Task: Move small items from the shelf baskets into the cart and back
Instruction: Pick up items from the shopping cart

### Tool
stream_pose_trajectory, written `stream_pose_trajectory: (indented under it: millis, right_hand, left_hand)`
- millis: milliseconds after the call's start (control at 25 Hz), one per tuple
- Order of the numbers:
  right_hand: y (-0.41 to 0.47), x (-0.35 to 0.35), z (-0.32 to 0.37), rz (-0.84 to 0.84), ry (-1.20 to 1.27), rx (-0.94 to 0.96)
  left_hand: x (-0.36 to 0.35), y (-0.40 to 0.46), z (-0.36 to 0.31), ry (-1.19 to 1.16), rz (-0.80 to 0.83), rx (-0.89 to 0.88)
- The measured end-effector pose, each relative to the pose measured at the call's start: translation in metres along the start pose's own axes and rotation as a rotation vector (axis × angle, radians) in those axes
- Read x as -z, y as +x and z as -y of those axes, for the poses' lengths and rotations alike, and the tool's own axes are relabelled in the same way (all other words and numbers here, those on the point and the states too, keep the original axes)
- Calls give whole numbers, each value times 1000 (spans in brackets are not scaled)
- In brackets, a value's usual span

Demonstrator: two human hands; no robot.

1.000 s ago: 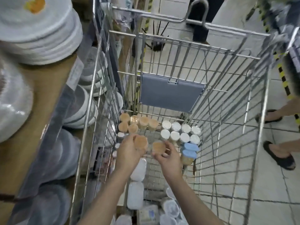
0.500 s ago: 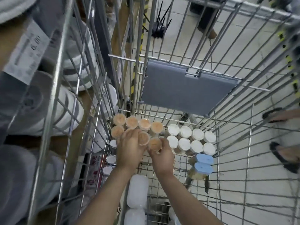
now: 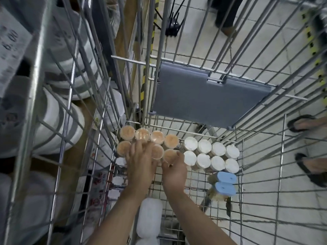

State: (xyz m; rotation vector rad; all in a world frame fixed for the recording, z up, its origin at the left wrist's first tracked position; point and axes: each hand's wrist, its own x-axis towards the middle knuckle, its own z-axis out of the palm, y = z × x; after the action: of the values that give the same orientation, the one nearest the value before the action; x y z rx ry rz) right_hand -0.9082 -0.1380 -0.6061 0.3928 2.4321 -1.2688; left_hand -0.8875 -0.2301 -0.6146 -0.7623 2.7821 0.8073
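Inside the wire cart (image 3: 279,156), several orange-lidded jars (image 3: 142,134) stand in two rows at the far left of the floor. My left hand (image 3: 141,167) lies over the near row with fingers stretched out, touching the jar (image 3: 157,152) beside them. My right hand (image 3: 174,172) holds the rightmost near-row orange-lidded jar (image 3: 169,155), thumb and fingers round its side. Several white-lidded jars (image 3: 210,154) stand in two rows just to the right. Two blue-lidded jars (image 3: 225,183) lie by the right wall.
A grey flap (image 3: 203,96) hangs on the cart's far wall. White oblong containers (image 3: 149,216) lie on the cart floor under my forearms. Stacks of white plates (image 3: 58,131) fill the shelf left of the cart. A person's sandalled feet (image 3: 307,167) stand outside on the right.
Both hands have gone down to the cart floor with the two orange-lidded jars, which now stand in the near row. My left fingers have straightened; the view has moved lower into the cart.
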Motion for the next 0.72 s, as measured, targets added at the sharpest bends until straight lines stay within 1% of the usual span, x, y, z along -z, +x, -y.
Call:
stream_pose_trajectory:
  millis: [80, 200, 320, 480, 600, 720]
  right_hand:
    - [1, 0, 0, -6, -16, -14]
    - [-1, 0, -1, -29, -41, -5]
    - [-1, -1, -2, -47, -41, -23]
    - [-2, -4, -7, -90, -79, -62]
    - [1, -6, -8, -62, -78, -104]
    - [4, -8, -10, -54, -53, -87]
  left_hand:
    - [-1, 0, 0, 14, 1, -9]
    - [0, -2, 2, -34, -18, -15]
    - [-1, -2, 2, 2, -18, -45]
    - [-5, 0, 3, 59, 4, -37]
    - [-9, -1, 3, 103, 2, -52]
    - [-8, 0, 2, 114, -19, -32]
